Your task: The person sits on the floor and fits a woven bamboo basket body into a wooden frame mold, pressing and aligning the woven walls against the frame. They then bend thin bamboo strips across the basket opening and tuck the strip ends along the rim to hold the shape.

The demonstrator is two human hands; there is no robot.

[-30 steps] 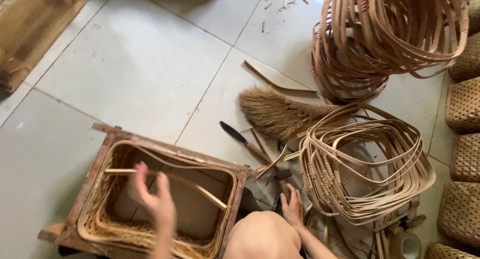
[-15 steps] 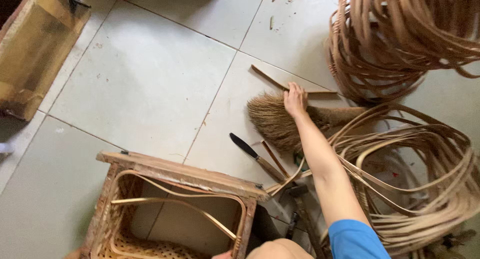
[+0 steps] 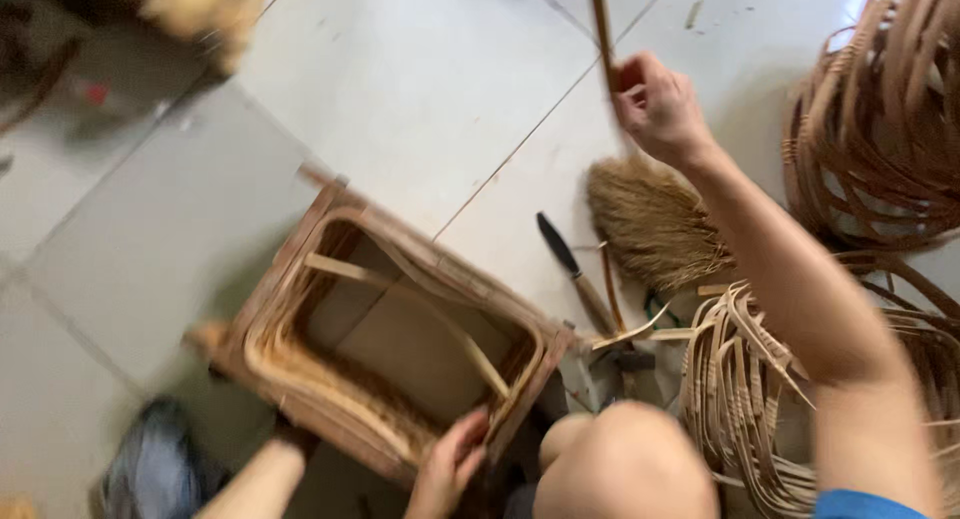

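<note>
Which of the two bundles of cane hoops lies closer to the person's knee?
The lower bundle of hoops, lying flat on the tiles right beside the knee. The other bundle sits farther off, at the upper right beyond the brush.

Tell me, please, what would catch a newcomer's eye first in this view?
Probably the right hand, raised at the top centre and closed in a grip on a thin stick, with the broom on the tiled floor below it. Next, the rectangular wooden frame with weaving along its inside edge, lower left, where the left hand holds its near corner. Coils of cane fill the right side.
</note>
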